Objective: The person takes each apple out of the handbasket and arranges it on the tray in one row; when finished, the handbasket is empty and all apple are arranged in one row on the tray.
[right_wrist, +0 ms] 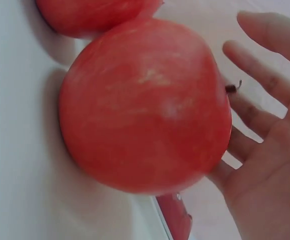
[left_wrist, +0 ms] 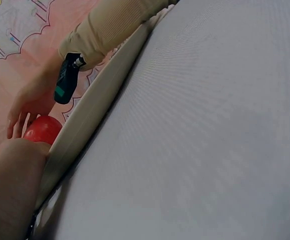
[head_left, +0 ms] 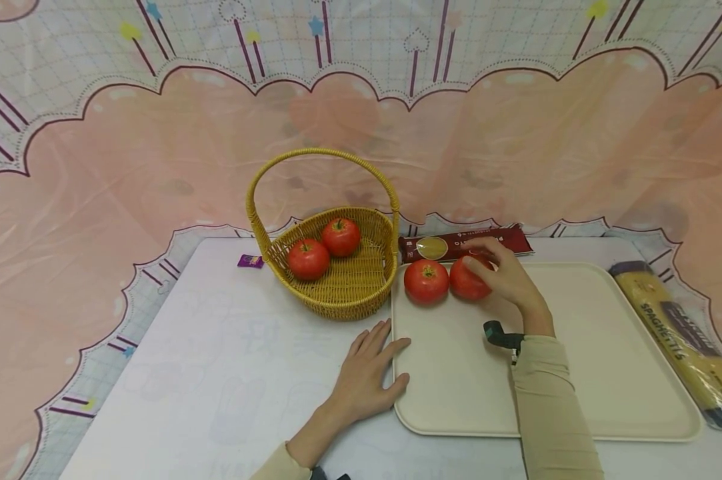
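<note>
Right-hand tomato (head_left: 472, 283) sits on cream tray (head_left: 619, 380), near its far left corner, beside second tomato (head_left: 427, 282). Right hand (head_left: 507, 275) is at the former, fingers spread, grip released. Left hand (head_left: 363, 381), fingers splayed, lies unclenched at the tray's left edge. Wicker basket (head_left: 344, 309), left of the tray, contains two more tomatoes (head_left: 309, 260).

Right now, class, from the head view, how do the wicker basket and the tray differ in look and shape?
The basket is woven and golden-yellow; the tray is smooth and cream. The basket has a tall arched handle; the tray shows none. The basket is rounded, while the tray is a wide rectangle with rounded corners. Both rest on the white table, and each holds two red tomatoes.
</note>
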`<state>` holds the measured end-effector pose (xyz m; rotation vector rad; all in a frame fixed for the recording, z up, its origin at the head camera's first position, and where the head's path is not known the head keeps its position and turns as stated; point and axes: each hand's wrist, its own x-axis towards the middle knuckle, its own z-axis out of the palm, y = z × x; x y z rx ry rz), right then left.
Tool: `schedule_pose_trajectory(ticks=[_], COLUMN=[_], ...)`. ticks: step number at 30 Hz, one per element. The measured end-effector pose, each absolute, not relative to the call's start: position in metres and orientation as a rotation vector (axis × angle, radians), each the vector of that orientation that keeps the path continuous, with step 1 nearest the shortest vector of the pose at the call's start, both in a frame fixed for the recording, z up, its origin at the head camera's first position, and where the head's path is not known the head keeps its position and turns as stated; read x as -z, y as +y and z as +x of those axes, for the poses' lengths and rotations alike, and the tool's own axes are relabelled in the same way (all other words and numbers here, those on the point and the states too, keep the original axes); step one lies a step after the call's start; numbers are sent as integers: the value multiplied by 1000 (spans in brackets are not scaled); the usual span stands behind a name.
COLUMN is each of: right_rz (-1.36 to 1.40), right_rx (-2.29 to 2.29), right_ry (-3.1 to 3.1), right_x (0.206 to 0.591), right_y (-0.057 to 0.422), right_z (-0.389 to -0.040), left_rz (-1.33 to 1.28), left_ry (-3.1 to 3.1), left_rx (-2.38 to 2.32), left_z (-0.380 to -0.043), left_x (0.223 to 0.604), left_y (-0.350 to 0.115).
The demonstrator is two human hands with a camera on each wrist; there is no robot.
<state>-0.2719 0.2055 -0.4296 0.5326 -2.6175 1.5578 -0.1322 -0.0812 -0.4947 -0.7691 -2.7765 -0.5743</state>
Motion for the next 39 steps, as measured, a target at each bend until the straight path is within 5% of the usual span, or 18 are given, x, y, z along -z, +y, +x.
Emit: schedule_pose_trajectory(ticks=[39], right_rz=[748], right_rx=[-1475], right_ry=[-2520], right_x=[375], right_y=[123], right_z=[-244], left_rz=[-754], left_ry=[-2792], left_rx=[658], left_z=[-132], left_x=[494], left_y=[-82])
